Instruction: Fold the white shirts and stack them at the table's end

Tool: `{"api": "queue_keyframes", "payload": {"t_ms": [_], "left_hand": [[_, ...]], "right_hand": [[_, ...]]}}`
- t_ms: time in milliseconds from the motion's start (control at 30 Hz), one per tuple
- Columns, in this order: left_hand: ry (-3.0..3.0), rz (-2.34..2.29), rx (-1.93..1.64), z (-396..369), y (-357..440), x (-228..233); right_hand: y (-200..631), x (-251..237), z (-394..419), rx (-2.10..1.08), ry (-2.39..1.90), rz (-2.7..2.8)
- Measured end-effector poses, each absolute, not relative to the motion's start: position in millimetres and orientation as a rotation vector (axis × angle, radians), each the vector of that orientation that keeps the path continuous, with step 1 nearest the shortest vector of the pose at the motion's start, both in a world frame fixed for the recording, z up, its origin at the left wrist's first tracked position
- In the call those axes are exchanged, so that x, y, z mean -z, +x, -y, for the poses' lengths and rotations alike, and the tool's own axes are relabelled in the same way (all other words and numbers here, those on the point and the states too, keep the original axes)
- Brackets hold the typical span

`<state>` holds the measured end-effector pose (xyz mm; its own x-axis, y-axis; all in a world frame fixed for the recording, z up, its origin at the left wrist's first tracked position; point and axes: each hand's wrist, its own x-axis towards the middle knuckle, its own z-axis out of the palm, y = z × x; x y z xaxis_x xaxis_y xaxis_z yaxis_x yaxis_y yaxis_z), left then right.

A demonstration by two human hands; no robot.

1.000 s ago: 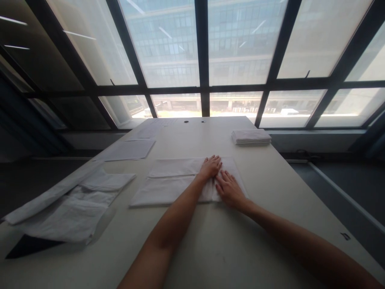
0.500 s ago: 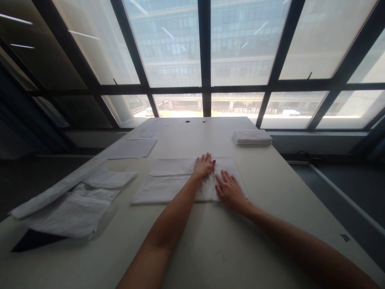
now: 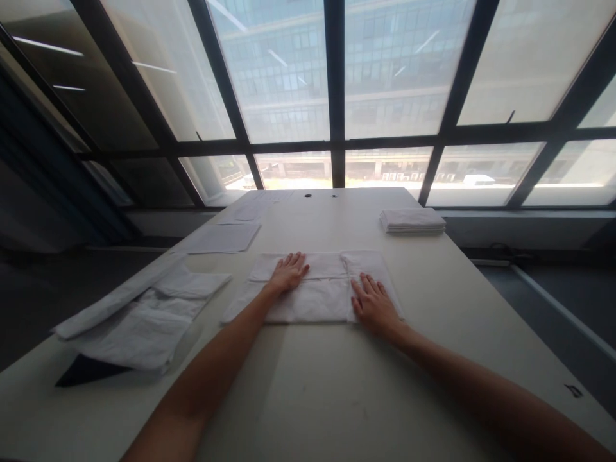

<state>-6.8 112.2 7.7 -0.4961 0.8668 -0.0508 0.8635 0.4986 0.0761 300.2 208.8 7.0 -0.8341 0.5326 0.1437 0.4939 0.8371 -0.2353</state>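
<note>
A white cloth (image 3: 317, 301) lies on the table in a long folded rectangle, with a lengthwise seam where its edges meet. Its right end is folded over into a flap (image 3: 363, 262). My left hand (image 3: 289, 272) rests flat on the left half of the cloth, fingers stretched out. On the right-hand flap lies my right hand (image 3: 374, 304), palm down with the fingers extended. Neither hand grips the fabric; the cloth beneath both palms is hidden.
A stack of folded white cloths (image 3: 412, 221) stands at the table's far right. Loose, crumpled white cloth (image 3: 139, 327) lies at left, with a dark piece (image 3: 91, 371) under it. Flat white sheets (image 3: 221, 237) lie behind it. Windows rise beyond the white table (image 3: 308, 398).
My left hand has slid left across the cloth, away from the flap's edge. My right hand stays on the flap. The whole view has shifted slightly.
</note>
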Motion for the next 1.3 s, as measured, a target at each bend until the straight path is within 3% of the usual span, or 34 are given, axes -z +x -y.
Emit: {"api": "queue_keyframes", "payload": {"t_ms": [800,1300], "left_hand": [[1.097,-2.965,-0.072,-37,-48,-9],[0.909,-2.906,-0.034,46,-42,-36]], "right_hand": [[295,5,-213,-0.259,-0.839,2.832],[265,6,-257,-0.223,-0.568,2.826]]}}
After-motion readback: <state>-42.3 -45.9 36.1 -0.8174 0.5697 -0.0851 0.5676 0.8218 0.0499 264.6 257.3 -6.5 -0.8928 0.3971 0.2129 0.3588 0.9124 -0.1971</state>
